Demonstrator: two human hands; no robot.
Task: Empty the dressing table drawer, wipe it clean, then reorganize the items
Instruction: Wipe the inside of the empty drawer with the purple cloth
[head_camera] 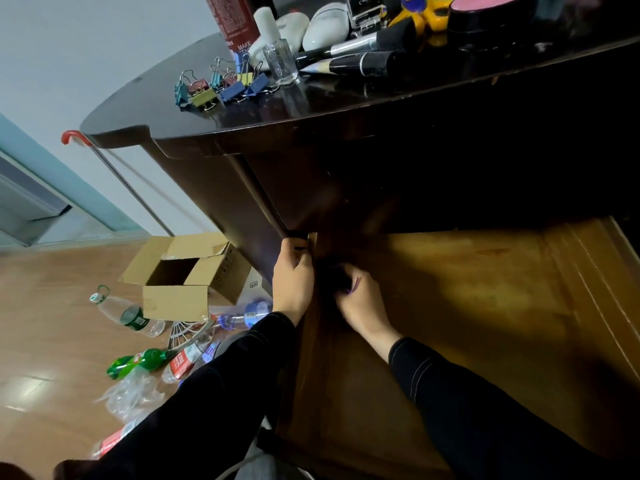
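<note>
Wooden drawer (467, 306), smooth and flat-bottomed, gripped by left hand (292, 280).

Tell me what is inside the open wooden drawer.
The open wooden drawer shows mostly bare board. At its far left corner the right hand grips a dark object with a purple edge; the hand hides what it is. The back is shadowed.

Dark wooden dressing-table top (311, 109) at twelve o'clock: glossy, reflective. Honey-brown wooden drawer floor (467, 289) at three o'clock: duller, satin-smooth. Open brown cardboard box (176, 303) at nine o'clock: matt.
</note>
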